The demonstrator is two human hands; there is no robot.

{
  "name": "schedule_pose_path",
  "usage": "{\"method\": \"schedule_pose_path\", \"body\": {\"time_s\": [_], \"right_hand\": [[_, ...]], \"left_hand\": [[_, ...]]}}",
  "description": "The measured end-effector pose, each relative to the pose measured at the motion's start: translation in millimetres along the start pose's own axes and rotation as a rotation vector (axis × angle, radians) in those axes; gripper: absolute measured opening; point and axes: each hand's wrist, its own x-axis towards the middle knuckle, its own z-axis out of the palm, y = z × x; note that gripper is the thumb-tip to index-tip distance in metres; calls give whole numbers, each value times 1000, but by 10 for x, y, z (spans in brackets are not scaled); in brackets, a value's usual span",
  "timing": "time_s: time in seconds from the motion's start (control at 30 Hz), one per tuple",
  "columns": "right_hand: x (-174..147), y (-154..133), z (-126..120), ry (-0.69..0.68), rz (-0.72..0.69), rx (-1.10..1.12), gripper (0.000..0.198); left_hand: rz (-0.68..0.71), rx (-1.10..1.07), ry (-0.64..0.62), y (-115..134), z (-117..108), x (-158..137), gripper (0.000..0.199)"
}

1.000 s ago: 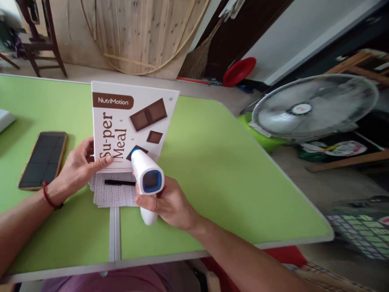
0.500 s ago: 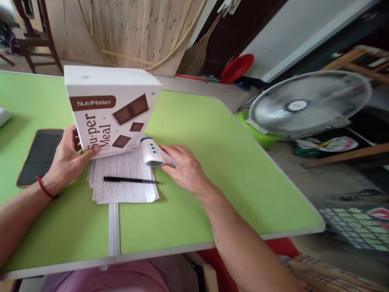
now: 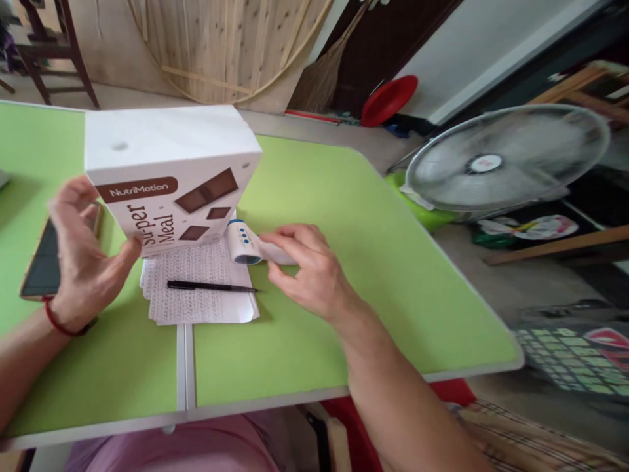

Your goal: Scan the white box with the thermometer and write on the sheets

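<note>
A white "NutriMotion Su-per Meal" box (image 3: 204, 226) stands tilted at the back edge of some written sheets of paper (image 3: 196, 308). My left hand (image 3: 86, 255) is at its left side, fingers spread and curved, the thumb tip at the box's lower left corner. My right hand (image 3: 307, 272) has thumb and fingers around the handle of a white handheld scanner (image 3: 244, 244) with blue dots and a blue rim. This scanner rests by the box's right lower corner, over the paper's edge. Across the sheets lies a black pen (image 3: 211, 286).
A phone (image 3: 42, 262) lies on the green table (image 3: 393, 314), partly behind my left hand. Beyond the table's right edge stands a fan (image 3: 506, 160). A red basin (image 3: 390, 99) and a broom (image 3: 327, 65) are by the far wall.
My left fingers have come off the box's side and spread apart. The box has tipped, showing more of its top. My right fingers sit looser on the scanner's handle.
</note>
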Motion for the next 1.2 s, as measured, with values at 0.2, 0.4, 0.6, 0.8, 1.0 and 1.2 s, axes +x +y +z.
{"method": "schedule_pose_path", "body": {"time_s": [0.2,0.4,0.6,0.8,1.0,1.2], "right_hand": [[-10,-351,-46,-241,-193,-89,13],[-10,-342,-148,-193,-71,-98,16],[-57,-461,-149,5,450,591,4],[-242,-586,136,61,540,712,2],[-290,-602,171,53,386,519,9],[-260,-610,161,42,325,446,11]], "left_hand": [[260,110,-67,228,73,-97,25],[519,281,-318,335,302,-206,19],[523,386,-438,365,354,-233,31],[513,413,-502,436,309,-179,33],[502,425,-538,452,293,-170,35],[500,426,-547,464,290,-156,34]]}}
